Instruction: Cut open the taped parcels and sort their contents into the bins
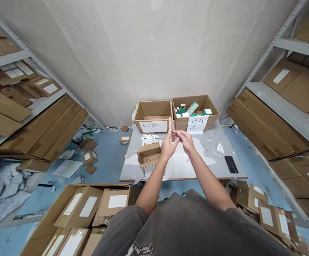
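Shirt (pixel 189 227), arms (pixel 155 185) converging, left hand (pixel 167 145) clasping slim item (pixel 170 125)

From the wearer's head, the scene is being viewed steeply forward and down in a single wide view, with the worktop (pixel 176 170) being framed at arm's length between shelves (pixel 298 99).
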A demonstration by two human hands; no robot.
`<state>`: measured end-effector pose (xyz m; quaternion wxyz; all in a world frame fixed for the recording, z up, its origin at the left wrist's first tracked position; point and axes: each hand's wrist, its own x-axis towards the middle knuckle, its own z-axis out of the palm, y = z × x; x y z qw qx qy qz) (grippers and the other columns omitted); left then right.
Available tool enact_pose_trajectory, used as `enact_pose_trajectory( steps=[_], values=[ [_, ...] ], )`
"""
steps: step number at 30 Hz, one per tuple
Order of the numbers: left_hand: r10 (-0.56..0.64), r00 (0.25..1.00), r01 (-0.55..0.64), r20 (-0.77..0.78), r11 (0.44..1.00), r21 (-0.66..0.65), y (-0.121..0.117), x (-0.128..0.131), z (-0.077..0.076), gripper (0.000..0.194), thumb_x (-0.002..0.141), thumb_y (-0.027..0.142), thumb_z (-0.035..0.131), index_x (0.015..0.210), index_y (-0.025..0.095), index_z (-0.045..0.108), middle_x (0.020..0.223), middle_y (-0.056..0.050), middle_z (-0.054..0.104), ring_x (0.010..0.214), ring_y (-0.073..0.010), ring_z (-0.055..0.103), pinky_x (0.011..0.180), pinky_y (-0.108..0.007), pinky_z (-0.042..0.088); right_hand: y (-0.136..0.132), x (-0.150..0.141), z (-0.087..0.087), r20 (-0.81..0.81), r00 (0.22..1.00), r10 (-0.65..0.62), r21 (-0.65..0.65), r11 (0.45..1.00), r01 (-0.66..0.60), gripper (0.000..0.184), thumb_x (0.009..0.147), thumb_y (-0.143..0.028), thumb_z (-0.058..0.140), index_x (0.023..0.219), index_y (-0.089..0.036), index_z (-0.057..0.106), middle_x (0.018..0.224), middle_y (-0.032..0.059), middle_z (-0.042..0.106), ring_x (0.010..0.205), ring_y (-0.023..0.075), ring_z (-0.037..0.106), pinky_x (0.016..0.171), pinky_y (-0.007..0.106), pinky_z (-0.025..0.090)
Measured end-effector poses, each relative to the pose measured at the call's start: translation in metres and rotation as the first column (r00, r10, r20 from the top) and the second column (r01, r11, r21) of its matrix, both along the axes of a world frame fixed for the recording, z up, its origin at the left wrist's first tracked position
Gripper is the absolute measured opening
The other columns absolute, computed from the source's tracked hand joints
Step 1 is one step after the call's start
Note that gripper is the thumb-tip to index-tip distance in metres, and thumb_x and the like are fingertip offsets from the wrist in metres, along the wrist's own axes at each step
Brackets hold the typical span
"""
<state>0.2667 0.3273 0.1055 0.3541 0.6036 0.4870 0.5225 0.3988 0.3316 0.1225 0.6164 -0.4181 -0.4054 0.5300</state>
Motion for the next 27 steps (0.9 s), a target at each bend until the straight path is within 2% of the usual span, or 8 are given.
enact_pose_trajectory(
  steps=[3, 6, 9, 11, 15, 20, 23, 27],
  values=[
    [-0.035, 0.955, 0.065, 0.296, 0.994, -0.092, 0.006, -0.001, -0.005, 0.045, 0.095, 0.061, 0.07, 0.113, 0.02, 0.073, 0.109, -0.009, 0.078, 0.103, -0.0262, 0.075, 0.093, -0.038, 0.061, -0.002, 0.003, 0.005, 0.102, 0.987, -0.12, 0.068, 0.991, 0.114, 0.044, 0.078, -0.063, 0.085, 0.101, -0.026, 0.079, 0.111, 0.0076, 0.081, 0.112, 0.0278, 0.072, 0.094, 0.042, 0.06],
    [-0.064, 0.874, 0.123, 0.482, 0.988, -0.092, 0.008, -0.002, -0.009, 0.051, 0.094, 0.065, 0.07, 0.122, 0.022, 0.069, 0.121, -0.009, 0.078, 0.109, -0.0249, 0.076, 0.094, -0.039, 0.063, 0.002, 0.01, 0.0, 0.15, 0.951, -0.269, 0.048, 0.963, 0.265, 0.053, 0.07, -0.059, 0.091, 0.108, -0.026, 0.076, 0.115, 0.0078, 0.08, 0.108, 0.0264, 0.071, 0.09, 0.04, 0.061],
    [-0.081, 0.841, 0.162, 0.535, 0.981, -0.106, 0.006, 0.0, -0.013, 0.056, 0.09, 0.066, 0.074, 0.124, 0.023, 0.068, 0.125, -0.011, 0.077, 0.114, -0.0263, 0.075, 0.096, -0.042, 0.063, 0.005, 0.01, -0.006, 0.082, 0.986, -0.146, -0.026, 0.989, 0.149, 0.055, 0.066, -0.059, 0.094, 0.106, -0.025, 0.075, 0.107, 0.0069, 0.081, 0.102, 0.0267, 0.073, 0.083, 0.038, 0.062],
    [-0.07, 0.85, 0.161, 0.522, 0.978, -0.132, 0.005, 0.0, -0.018, 0.055, 0.085, 0.062, 0.08, 0.119, 0.02, 0.07, 0.119, -0.011, 0.079, 0.109, -0.0267, 0.076, 0.095, -0.043, 0.063, 0.004, 0.007, -0.008, 0.026, 0.997, -0.068, -0.021, 0.997, 0.069, 0.05, 0.067, -0.061, 0.093, 0.097, -0.025, 0.074, 0.096, 0.0047, 0.081, 0.098, 0.0269, 0.075, 0.083, 0.038, 0.062],
    [0.003, 0.887, 0.072, 0.462, 0.987, -0.146, 0.003, -0.007, -0.024, 0.058, 0.08, 0.05, 0.086, 0.126, 0.019, 0.07, 0.121, -0.012, 0.078, 0.109, -0.0266, 0.075, 0.098, -0.042, 0.062, 0.0, 0.001, -0.009, 0.025, 0.997, -0.068, -0.004, 0.998, 0.068, 0.048, 0.064, -0.06, 0.095, 0.089, -0.026, 0.072, 0.086, 0.0013, 0.08, 0.091, 0.0261, 0.075, 0.086, 0.04, 0.063],
    [0.154, 0.978, -0.155, 0.141, 0.988, -0.009, 0.0, -0.017, -0.012, 0.072, 0.084, 0.037, 0.085, 0.149, 0.022, 0.061, 0.147, -0.017, 0.063, 0.137, -0.0326, 0.062, 0.112, -0.045, 0.055, 0.002, 0.001, -0.011, 0.032, 0.993, -0.116, -0.018, 0.993, 0.117, 0.05, 0.062, -0.061, 0.095, 0.089, -0.025, 0.072, 0.087, 0.0018, 0.079, 0.091, 0.0249, 0.074, 0.087, 0.039, 0.062],
    [0.044, 0.998, -0.047, 0.033, 0.996, 0.073, -0.003, -0.011, -0.001, 0.064, 0.087, 0.039, 0.085, 0.146, 0.024, 0.066, 0.153, -0.015, 0.06, 0.147, -0.0349, 0.054, 0.12, -0.047, 0.048, 0.0, -0.003, -0.008, 0.037, 0.992, -0.12, -0.005, 0.993, 0.121, 0.048, 0.065, -0.063, 0.094, 0.086, -0.025, 0.072, 0.089, 0.0021, 0.079, 0.095, 0.0251, 0.074, 0.087, 0.038, 0.062],
    [-0.092, 0.985, 0.085, 0.143, 0.995, 0.054, -0.002, 0.001, 0.005, 0.069, 0.087, 0.043, 0.086, 0.15, 0.026, 0.064, 0.156, -0.011, 0.06, 0.149, -0.0331, 0.054, 0.12, -0.044, 0.05, -0.008, -0.011, 0.003, 0.007, 1.0, -0.001, 0.005, 1.0, 0.001, 0.055, 0.082, -0.076, 0.076, 0.1, -0.025, 0.08, 0.113, 0.0075, 0.081, 0.116, 0.0298, 0.072, 0.096, 0.042, 0.061]
  ],
)
